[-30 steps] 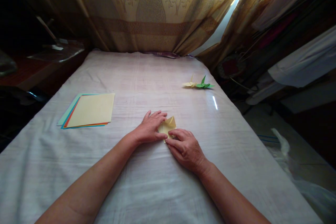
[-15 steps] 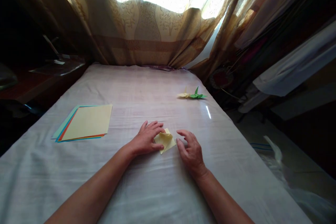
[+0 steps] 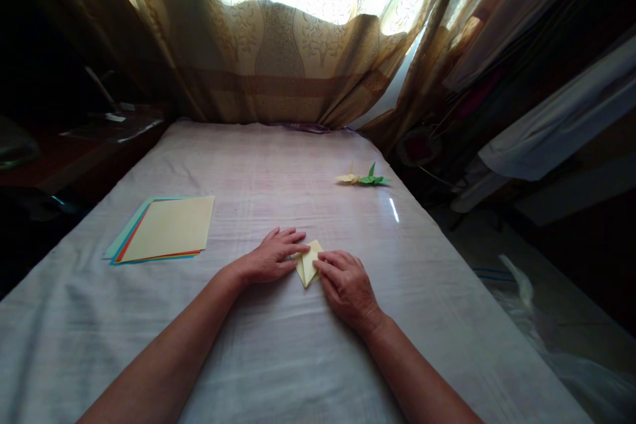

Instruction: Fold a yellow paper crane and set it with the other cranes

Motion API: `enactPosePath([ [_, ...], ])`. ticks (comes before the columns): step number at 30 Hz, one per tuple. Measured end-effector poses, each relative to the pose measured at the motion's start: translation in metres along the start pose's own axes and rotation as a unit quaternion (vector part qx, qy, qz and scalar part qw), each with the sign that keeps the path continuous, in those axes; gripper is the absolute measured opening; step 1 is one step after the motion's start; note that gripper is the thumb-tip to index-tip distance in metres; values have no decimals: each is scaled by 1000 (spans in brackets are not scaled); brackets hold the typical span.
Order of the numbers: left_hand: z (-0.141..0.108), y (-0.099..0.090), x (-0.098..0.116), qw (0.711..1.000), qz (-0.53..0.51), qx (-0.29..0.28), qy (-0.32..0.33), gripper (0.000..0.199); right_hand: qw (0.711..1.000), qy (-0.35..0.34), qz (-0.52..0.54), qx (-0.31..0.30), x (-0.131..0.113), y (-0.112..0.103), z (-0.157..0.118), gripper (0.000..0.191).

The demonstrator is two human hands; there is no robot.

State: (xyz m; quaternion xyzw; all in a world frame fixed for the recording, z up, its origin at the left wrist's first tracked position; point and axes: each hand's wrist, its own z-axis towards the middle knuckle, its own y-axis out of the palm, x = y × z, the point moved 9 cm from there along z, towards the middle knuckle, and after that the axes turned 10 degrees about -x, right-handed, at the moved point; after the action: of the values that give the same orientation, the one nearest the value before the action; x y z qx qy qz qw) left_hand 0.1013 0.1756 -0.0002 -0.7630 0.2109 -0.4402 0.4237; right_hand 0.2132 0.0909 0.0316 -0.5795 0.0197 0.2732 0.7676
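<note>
head view: the folded pale yellow paper lies flat on the cloth-covered worktop, a little below the middle of the frame, between the two hands. it is a narrow, kite-like shape, its long axis running nearly up and down the picture: the sharp tip points down towards the person, the upper corner leans slightly right.

the left hand reaches in from the lower left, open and palm down, fingers a bit spread, with its foremost fingertips touching the upper left edge of the paper. the right hand comes from the lower right, half closed, its fingers bent and their tips on the right edge, around mid-height. whether they pinch the paper or only press on it, i cannot tell. both hands touch it, so neither is plainly nearer; they come at the long axis from opposite sides, leaving the lower tip uncovered.

left of centre, well apart from the hands, is a stack of coloured paper sheets. in the upper right part of the worktop a pale yellow origami crane sits just beside a green origami crane. behind hangs a patterned curtain.
</note>
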Motion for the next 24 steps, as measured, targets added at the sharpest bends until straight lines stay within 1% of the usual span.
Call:
enactPosePath([
  [2,1,0,1,1000,-2,13,-4,37,1000,-5,-10,-15,-3,2,1,28],
  [6,-1,-4,6,994,2,105,-23,30,999,-6,-26,-38,-5,6,0,28],
  [8,-2,-4,9,990,20,132,-39,32,998,-5,-33,-45,-5,8,0,30],
  [9,-2,-2,11,990,31,131,-46,33,998,-4,-37,-50,-5,9,0,32],
  [11,-1,2,14,991,58,111,-55,38,996,-1,-51,-68,-5,12,0,35],
  [14,-1,8,20,990,105,70,-62,47,990,8,-76,-115,-6,19,1,42],
  [18,-4,14,26,985,145,45,-78,53,982,28,-90,-162,-6,23,-2,48],
  [21,-7,17,26,983,156,36,-87,54,979,52,-93,-173,-3,23,-8,50],
  [24,-12,17,24,982,161,39,-90,54,979,72,-95,-166,2,20,-18,51],
])
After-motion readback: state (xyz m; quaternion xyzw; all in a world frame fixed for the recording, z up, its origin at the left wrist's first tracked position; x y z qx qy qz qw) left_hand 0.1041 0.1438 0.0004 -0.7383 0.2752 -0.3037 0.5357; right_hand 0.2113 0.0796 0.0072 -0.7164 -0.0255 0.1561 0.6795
